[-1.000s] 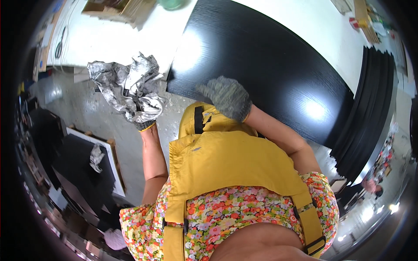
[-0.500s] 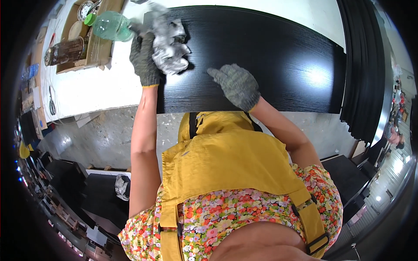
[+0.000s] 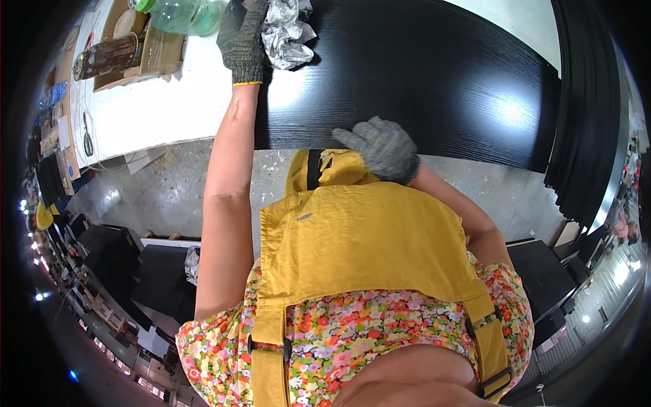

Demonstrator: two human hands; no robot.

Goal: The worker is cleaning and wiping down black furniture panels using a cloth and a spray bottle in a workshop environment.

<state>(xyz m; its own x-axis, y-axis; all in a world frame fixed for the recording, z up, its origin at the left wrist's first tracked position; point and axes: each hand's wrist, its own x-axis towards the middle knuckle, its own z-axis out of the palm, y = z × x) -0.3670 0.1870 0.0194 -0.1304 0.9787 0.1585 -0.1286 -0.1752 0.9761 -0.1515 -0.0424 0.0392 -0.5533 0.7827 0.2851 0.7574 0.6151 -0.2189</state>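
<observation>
A black wood-grained board (image 3: 407, 74) lies on the white table in front of me. Near its left end rests a crumpled silver-grey rag (image 3: 288, 41). My left hand (image 3: 243, 51), in a dark grey knitted glove with a yellow cuff edge, reaches far forward right beside the rag. The top of the picture cuts off its fingertips, so its grip is hidden. My right hand (image 3: 385, 150), gloved alike, hovers at the board's front edge, close to my yellow apron. One digit stretches out to the left, the others are loosely bent, and nothing shows in it.
Left of my left hand lies a greenish clear bottle (image 3: 183, 15) with a green cap. A cardboard box (image 3: 163, 61) and a brown-stained jar (image 3: 108, 57) are farther left. Scissors (image 3: 87, 136) lie on the white table (image 3: 149, 108). Black pleated fabric (image 3: 590, 102) hangs at the right.
The view has shifted, with the board and box higher in the picture. My left arm reaches farther forward. My right hand has drawn back toward the front edge. The rag is no longer blurred.
</observation>
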